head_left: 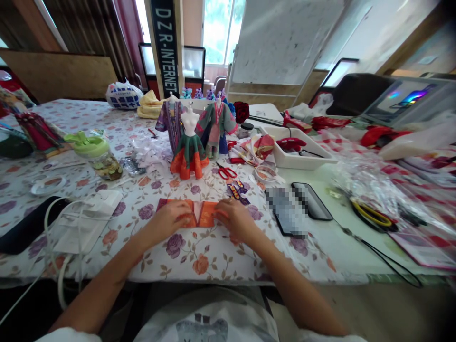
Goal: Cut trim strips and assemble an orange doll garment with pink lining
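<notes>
A small orange doll garment (pixel 198 213) with a dark trim lies flat on the flowered tablecloth (pixel 185 256) in front of me. My left hand (pixel 170 219) rests on its left part, fingers bent down onto the cloth. My right hand (pixel 238 219) presses its right part in the same way. Behind the garment stands a small white mannequin (pixel 189 148) in an orange and green skirt, with two dressed mannequins (pixel 215 124) behind it.
Red-handled scissors (pixel 227 172) and a tape roll (pixel 265 174) lie beyond my hands. Two phones (pixel 311 200) lie to the right, near a white tray (pixel 289 161). A green-lidded jar (pixel 98 155), a white charger and cables (pixel 85 218) sit to the left.
</notes>
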`<move>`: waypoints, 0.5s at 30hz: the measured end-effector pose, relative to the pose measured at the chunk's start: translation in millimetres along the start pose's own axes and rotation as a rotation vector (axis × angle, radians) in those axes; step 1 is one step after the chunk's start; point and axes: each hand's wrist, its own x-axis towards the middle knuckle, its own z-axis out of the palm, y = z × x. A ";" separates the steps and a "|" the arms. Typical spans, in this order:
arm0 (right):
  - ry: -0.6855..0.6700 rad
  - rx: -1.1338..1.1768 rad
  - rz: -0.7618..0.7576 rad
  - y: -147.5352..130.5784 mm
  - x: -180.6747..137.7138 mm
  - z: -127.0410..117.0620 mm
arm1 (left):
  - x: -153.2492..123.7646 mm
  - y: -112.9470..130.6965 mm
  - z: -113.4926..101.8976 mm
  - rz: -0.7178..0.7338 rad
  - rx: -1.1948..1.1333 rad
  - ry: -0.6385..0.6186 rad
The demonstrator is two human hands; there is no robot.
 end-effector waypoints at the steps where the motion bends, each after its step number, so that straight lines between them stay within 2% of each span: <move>1: -0.005 0.038 -0.070 -5.3 -6.5 5.5 | -7.2 1.8 4.8 0.025 0.008 -0.019; 3: 0.010 0.063 -0.134 -12.9 -17.2 17.4 | -17.5 1.2 12.5 0.020 0.042 -0.018; 8: 0.105 0.041 -0.131 -13.2 -27.6 39.4 | -21.1 -9.3 17.2 0.038 0.075 0.016; 13: 0.118 -0.001 -0.159 -9.5 -29.5 43.3 | -15.2 -12.7 21.4 0.050 0.161 0.110; 15: 0.112 0.010 -0.160 -9.8 -30.7 41.6 | -15.5 -15.1 24.2 0.110 0.228 0.151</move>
